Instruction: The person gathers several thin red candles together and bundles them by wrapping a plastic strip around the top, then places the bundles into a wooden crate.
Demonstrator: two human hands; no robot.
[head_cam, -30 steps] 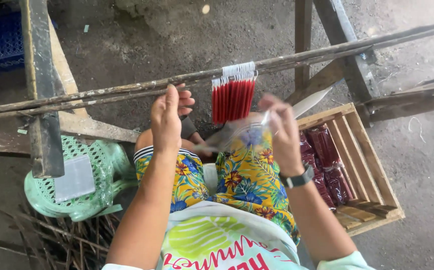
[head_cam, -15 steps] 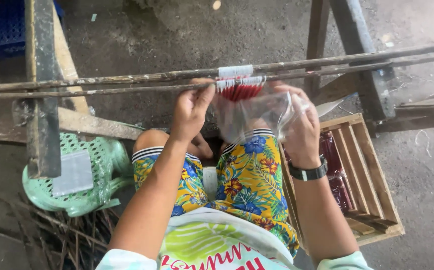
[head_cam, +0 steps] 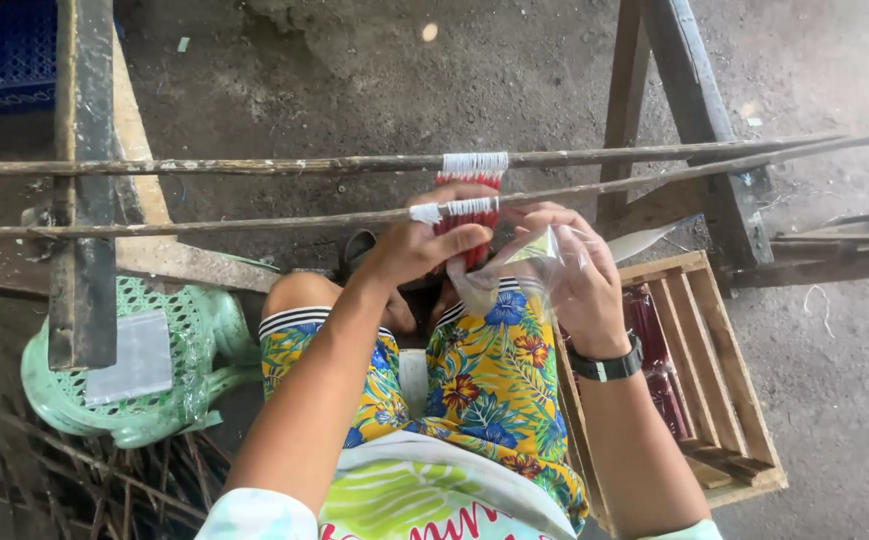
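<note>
Left hand [head_cam: 419, 250]: closed on the red sticks [head_cam: 469, 225], pinched at their white-bound top.
Right hand [head_cam: 579, 275]: grips the clear bag [head_cam: 514, 270], mouth held open.
Change: sticks, raised clear a second ago, now sit lower, tips entering the bag.
Materials: thin crinkly film; rough wooden rails [head_cam: 254, 220] just above; slatted crate [head_cam: 704, 350] to the right.

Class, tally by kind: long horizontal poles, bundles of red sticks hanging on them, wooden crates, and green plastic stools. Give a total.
Poles: 2
Red stick bundles: 2
Crates: 1
Green stools: 1
Total: 6
</note>
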